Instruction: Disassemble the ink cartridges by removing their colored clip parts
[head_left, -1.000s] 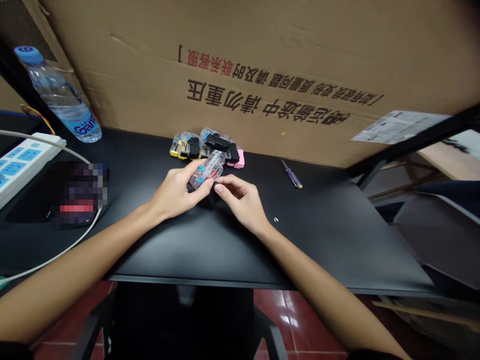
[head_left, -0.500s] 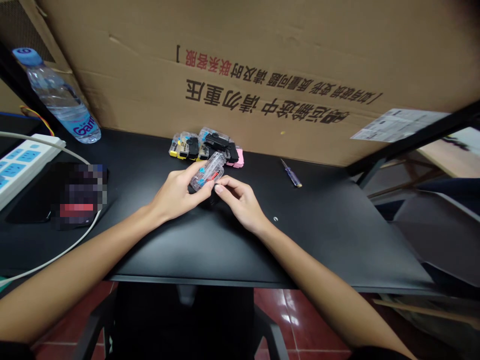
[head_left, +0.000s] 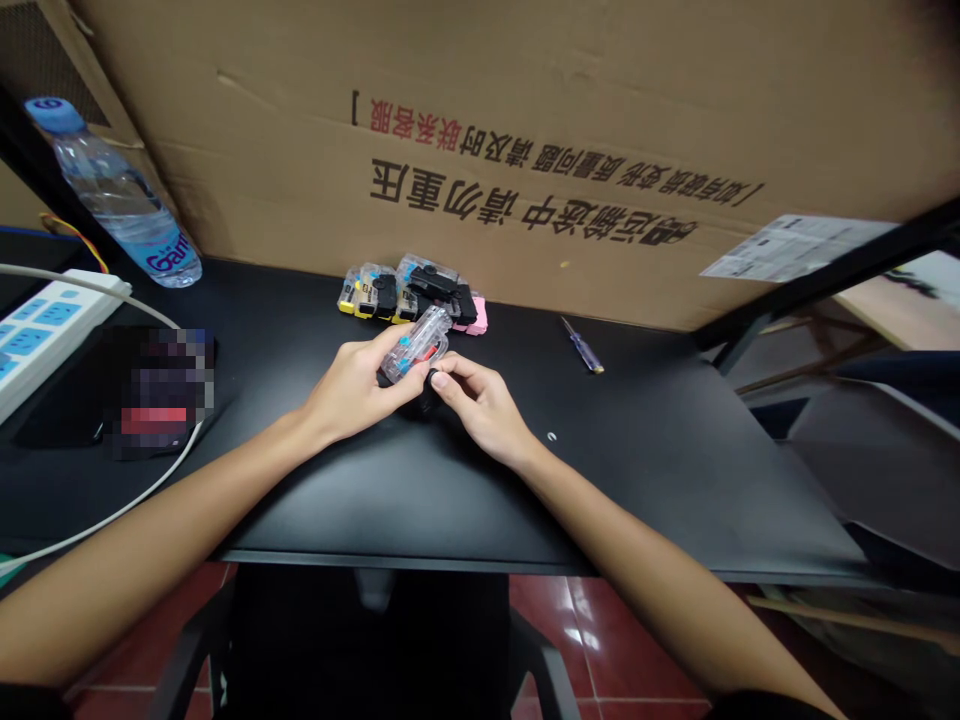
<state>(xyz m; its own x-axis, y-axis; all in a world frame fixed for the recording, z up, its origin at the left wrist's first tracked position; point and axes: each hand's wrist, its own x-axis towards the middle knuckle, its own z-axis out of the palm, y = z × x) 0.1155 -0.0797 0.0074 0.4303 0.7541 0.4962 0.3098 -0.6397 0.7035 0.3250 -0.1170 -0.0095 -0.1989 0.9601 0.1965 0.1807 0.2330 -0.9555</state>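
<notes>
A clear plastic device point(head_left: 415, 343) with blue and red parts inside is held above the middle of the black table. My left hand point(head_left: 360, 388) is closed round its left side, thumb along the lower edge. At the lower right of the device, my right hand point(head_left: 480, 402) pinches a small round black part point(head_left: 430, 379) between thumb and fingers. Whether that part is joined to the device is hidden by the fingers. Just behind lie several similar clear devices point(head_left: 373, 290) with yellow, black and pink parts.
A screwdriver point(head_left: 583, 348) and a tiny white piece point(head_left: 551, 437) lie to the right. At left are a water bottle point(head_left: 131, 205), a power strip point(head_left: 52, 318) and a white cable. A cardboard sheet point(head_left: 300, 200) stands behind.
The fingers of my right hand have shifted slightly at the round black part, which now shows more clearly. My left hand and the device have hardly moved.
</notes>
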